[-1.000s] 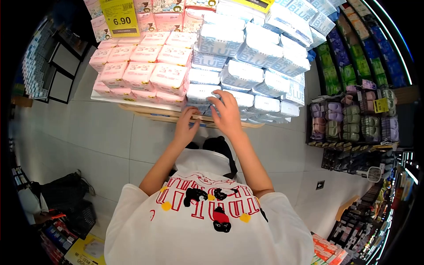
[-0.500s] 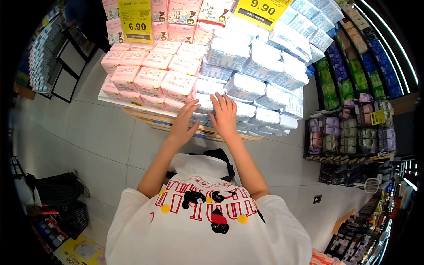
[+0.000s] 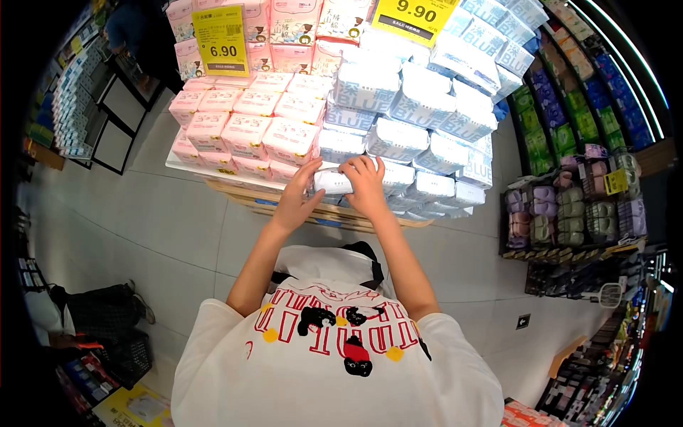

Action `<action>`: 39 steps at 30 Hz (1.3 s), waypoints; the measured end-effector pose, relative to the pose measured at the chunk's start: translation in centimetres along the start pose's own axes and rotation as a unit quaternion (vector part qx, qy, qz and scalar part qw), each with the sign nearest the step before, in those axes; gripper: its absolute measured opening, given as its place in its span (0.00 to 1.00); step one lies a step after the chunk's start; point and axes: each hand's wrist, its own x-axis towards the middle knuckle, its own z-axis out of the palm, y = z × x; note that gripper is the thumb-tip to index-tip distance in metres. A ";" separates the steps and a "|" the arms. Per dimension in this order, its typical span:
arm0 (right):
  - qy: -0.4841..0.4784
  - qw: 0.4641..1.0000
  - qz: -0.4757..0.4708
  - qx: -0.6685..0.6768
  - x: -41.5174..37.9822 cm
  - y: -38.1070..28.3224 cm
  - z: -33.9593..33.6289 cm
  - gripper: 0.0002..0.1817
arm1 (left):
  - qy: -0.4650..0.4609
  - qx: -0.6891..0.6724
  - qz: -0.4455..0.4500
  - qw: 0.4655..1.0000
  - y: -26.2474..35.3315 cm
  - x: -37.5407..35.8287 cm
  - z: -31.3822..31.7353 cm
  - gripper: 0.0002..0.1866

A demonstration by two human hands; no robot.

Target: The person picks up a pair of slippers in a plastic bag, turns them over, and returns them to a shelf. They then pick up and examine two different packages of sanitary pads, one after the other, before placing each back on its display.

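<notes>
Between my hands, at the front of the display, lies a white and pale-blue pack [image 3: 333, 181]. My left hand [image 3: 296, 201] is at its left side, fingers apart and fingertips by its corner. My right hand [image 3: 366, 186] touches its right end with bent fingers; whether it grips the pack is unclear. Stacked blue-and-white packs [image 3: 398, 140] rise behind and to the right. Rows of pink packs [image 3: 245, 135] stand to the left, some of them just beside my left fingertips.
Yellow price signs [image 3: 221, 41] stand above the packs. A wooden display edge [image 3: 320, 213] runs below them. Racks of slippers [image 3: 569, 213] are on the right. A black basket [image 3: 128, 356] is at the lower left, and a dark-clothed person [image 3: 135, 32] at the upper left.
My right hand has bent its fingers onto the front pack's right end. This pack now shows more plainly between my hands. The display sits slightly further right in view.
</notes>
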 end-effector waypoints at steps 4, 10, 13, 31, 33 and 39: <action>-0.001 0.998 -0.044 0.041 -0.3 1.2 -0.2 0.26 | -0.016 0.029 0.042 0.999 0.5 -0.1 0.0 0.38; 0.025 0.993 -0.008 0.118 -1.1 1.1 -1.2 0.26 | -0.093 0.189 0.081 0.974 -0.3 -0.7 1.4 0.43; 0.004 0.996 -0.016 0.089 -1.1 0.8 -1.8 0.32 | -0.067 0.206 0.083 0.973 -0.8 -1.5 2.7 0.40; 0.036 0.750 0.181 0.636 -4.2 -3.7 -5.3 0.39 | 0.117 -0.294 -0.177 0.932 6.1 -1.5 -0.6 0.19; 0.021 0.794 0.159 0.586 -4.0 -4.3 -6.2 0.40 | 0.080 -0.312 -0.145 0.936 6.3 -0.7 -0.3 0.18; 0.023 0.739 0.190 0.646 -3.9 -6.1 -8.9 0.52 | 0.034 -0.305 -0.122 0.944 7.5 0.4 0.0 0.19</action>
